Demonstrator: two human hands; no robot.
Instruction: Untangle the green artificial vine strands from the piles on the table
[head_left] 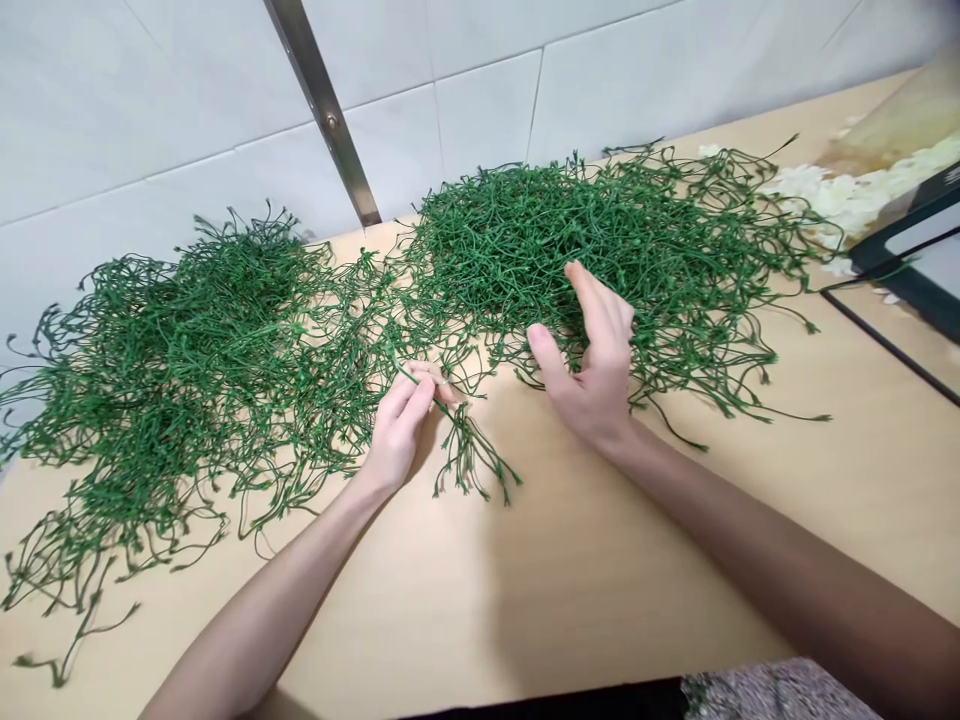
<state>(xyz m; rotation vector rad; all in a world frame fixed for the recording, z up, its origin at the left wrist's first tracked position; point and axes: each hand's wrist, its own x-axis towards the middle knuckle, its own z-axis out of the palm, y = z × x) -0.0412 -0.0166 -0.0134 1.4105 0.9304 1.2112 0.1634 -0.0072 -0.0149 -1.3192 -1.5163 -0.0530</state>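
Two heaps of thin green plastic stems lie on a pale wooden table (570, 590). One heap (187, 360) spreads at the left, the other heap (607, 230) at the back centre. My left hand (405, 425) is pinched shut on a small green stem cluster (469, 455) that hangs toward me from the fingers. My right hand (589, 360) hovers at the near edge of the back heap, fingers spread and held upright, holding nothing.
A white tiled wall with a slanted metal strip (326, 110) rises behind the table. White petals (855, 195) lie piled at the far right, beside a dark-framed box (911, 265). A patterned cloth (772, 690) shows at the bottom edge.
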